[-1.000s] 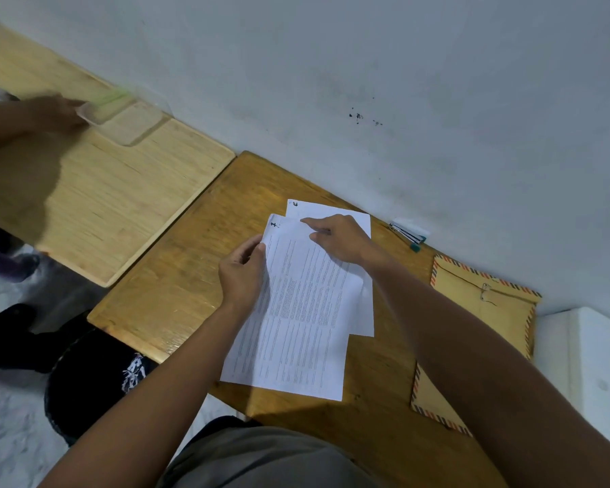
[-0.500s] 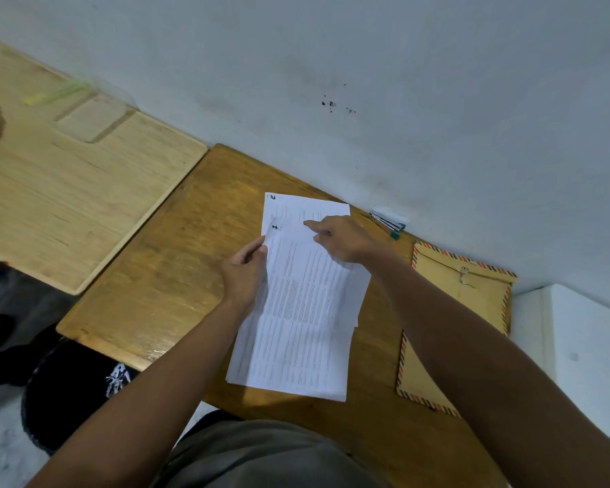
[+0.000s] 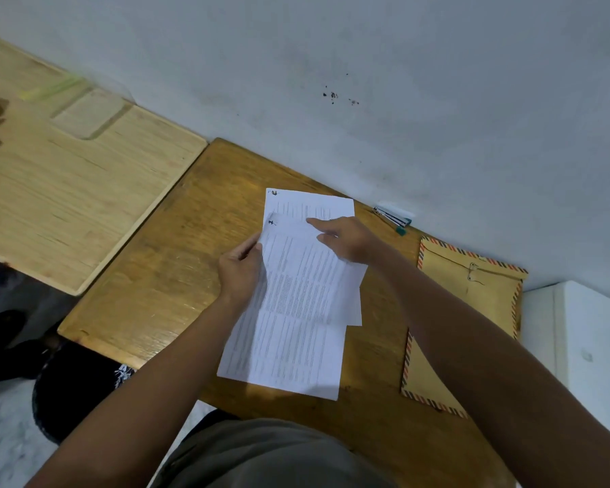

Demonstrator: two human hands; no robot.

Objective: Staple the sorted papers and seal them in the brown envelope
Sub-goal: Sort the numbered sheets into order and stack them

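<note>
Printed white papers [image 3: 296,311] lie stacked and slightly fanned on the brown wooden desk [image 3: 162,262]. My left hand [image 3: 242,271] pinches the top sheet's left edge between thumb and fingers. My right hand [image 3: 346,239] rests on the sheets near their top, index finger stretched out and pressing down. A brown envelope [image 3: 472,311] with a striped border and a string clasp lies flat to the right, partly under my right forearm. A small stapler [image 3: 393,217] with a teal end sits by the wall, behind the papers.
A lighter wooden desk [image 3: 67,191] adjoins on the left, carrying a clear plastic box [image 3: 85,112]; a dark blurred shape shows at its left edge. The grey wall [image 3: 367,82] runs along the back. A white block [image 3: 585,339] stands at the right.
The top sheet has slid down and left over the lower one while both hands kept their hold. The other person's hand has drawn back from the clear box on the left desk.
</note>
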